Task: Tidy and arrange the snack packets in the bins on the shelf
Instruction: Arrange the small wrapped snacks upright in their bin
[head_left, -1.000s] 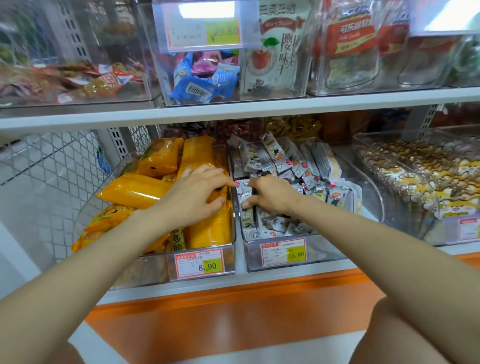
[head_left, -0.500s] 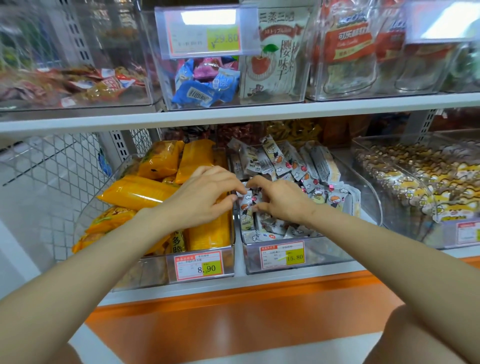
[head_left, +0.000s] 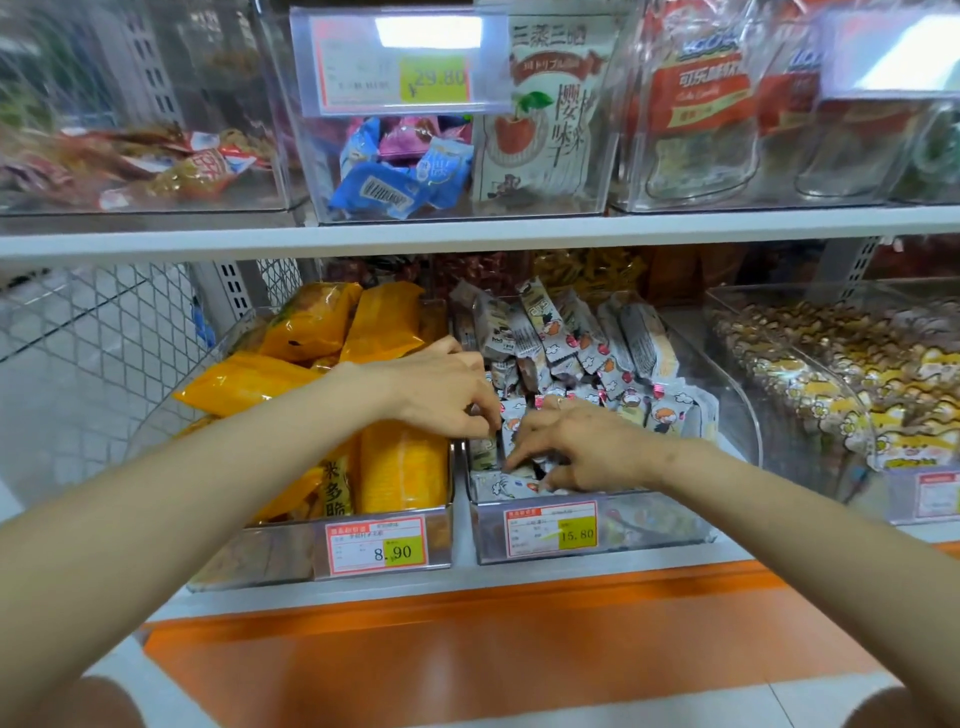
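- Snack packets (head_left: 571, 348): small, grey-white, cartoon-printed, in the clear middle bin (head_left: 649, 530) at the centre of the frame. Rear rows stand on end; front ones lie jumbled flat.
- Left hand (head_left: 441, 395): thumb and forefinger pinch a packet's edge at the bin's front-left corner.
- Right hand (head_left: 576, 447): fingers bent, tips buried in the flat pile just below and right of the left hand (grip cannot be told). Judged the nearer hand for the jumble.
- Writing: bin tag (head_left: 550, 530) "15.80"; yellow packets (head_left: 400, 467) at left, left tag (head_left: 376, 545) "8.90"; upper tag (head_left: 397, 78) "29.80"; packet brand unreadable.
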